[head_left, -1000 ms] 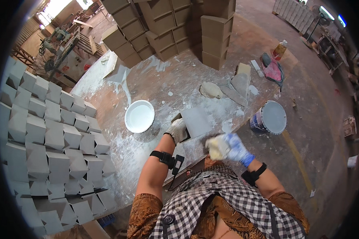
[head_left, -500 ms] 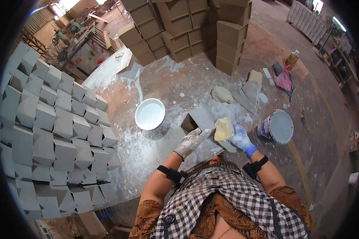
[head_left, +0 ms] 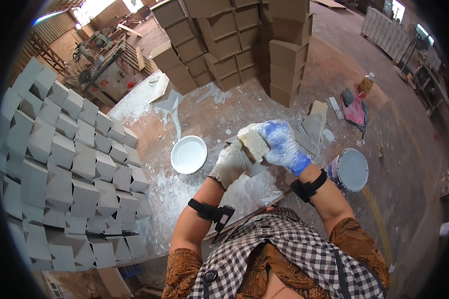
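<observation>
My right hand (head_left: 281, 145), in a blue and white glove, is closed round a pale yellow sponge (head_left: 254, 145) with a rough face. The sponge is up against a small grey box (head_left: 257, 169), mostly hidden under my hands. On the box's left side, my left hand (head_left: 228, 164) in a dusty white glove is closed on its edge; the fingertips are partly hidden. A round white bowl (head_left: 189, 154) with white liquid stands just left of that hand. Right of my right forearm is a bucket (head_left: 351, 170) with a pale grey top.
Stacked grey-white boxes (head_left: 85, 169) line the left side. Brown boxes (head_left: 224, 45) are piled at the far edge of the smeared table (head_left: 154, 199). A grey scraper-like sheet (head_left: 314, 124), a pink and grey cloth (head_left: 354, 109) and an amber bottle (head_left: 365, 85) lie to the right.
My right hand has moved up and left, bringing the sponge onto the box. My left hand has shifted slightly up and left, its fingers now bent on the box. The pale cloth beyond is now covered.
</observation>
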{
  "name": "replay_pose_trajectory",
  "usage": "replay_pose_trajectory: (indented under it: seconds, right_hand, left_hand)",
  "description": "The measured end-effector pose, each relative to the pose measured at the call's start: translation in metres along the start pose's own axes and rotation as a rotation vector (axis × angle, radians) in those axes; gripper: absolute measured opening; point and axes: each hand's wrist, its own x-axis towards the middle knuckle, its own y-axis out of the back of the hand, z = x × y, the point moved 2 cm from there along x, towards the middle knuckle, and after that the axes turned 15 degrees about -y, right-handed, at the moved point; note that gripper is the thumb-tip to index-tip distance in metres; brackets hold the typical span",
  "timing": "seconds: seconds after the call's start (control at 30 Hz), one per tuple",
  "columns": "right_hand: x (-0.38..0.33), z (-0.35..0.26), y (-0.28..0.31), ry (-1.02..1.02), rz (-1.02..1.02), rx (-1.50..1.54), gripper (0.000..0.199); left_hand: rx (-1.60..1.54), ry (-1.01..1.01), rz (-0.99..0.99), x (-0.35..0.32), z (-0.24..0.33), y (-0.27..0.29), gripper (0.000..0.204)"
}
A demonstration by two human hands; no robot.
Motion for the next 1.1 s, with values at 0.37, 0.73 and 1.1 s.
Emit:
replay_pose_trajectory:
  seconds: [0.37,0.73,1.1]
  right_hand:
    - [-0.100,0.055,-0.088,0.237,-0.571,0.211,0.035]
    - [0.036,-0.035,-0.011,0.251,-0.355,0.408,0.037]
    - [0.002,0.051,-0.052,0.007,-0.629,0.286,0.032]
  left_hand:
    - [-0.745,0.234,0.280,0.002,0.018,0.050,0.049]
    - [0.443,-0.234,0.285,-0.036,0.029,0.121,0.024]
    - [1.042,-0.319,0.850,-0.178,0.206,0.123,0.038]
